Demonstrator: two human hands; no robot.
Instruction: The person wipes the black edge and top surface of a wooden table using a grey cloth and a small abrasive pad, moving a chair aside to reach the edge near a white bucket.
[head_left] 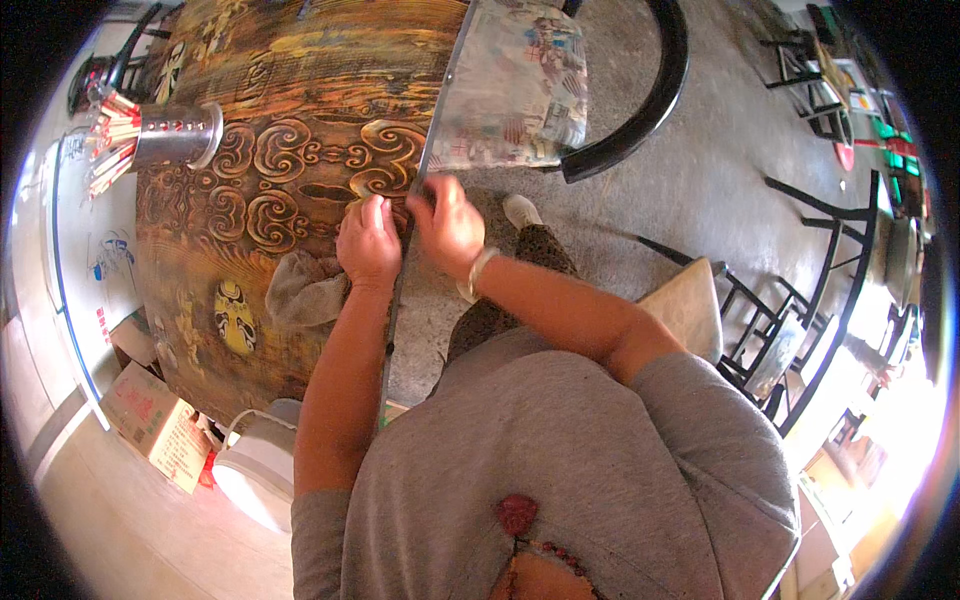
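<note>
At the edge of a dark wooden table (330,75) with carved scrolls, my two hands are close together. My left hand (370,243) is closed with its fingers curled in at the edge; what they hold, if anything, is hidden. My right hand (452,232), a pale bangle (481,268) on its wrist, is closed just beyond the edge and slightly blurred. A small dark bit shows by its fingertips, too unclear to name. A crumpled grey cloth (303,290) lies on the tabletop against my left wrist.
A metal holder (180,136) with red-and-white chopsticks (118,140) is at the table's far left. A chair with a patterned seat (515,85) and curved black back is beyond my right hand. At lower left are a white bin (258,462) and a cardboard box (150,415). Black-framed chairs (770,330) are at right.
</note>
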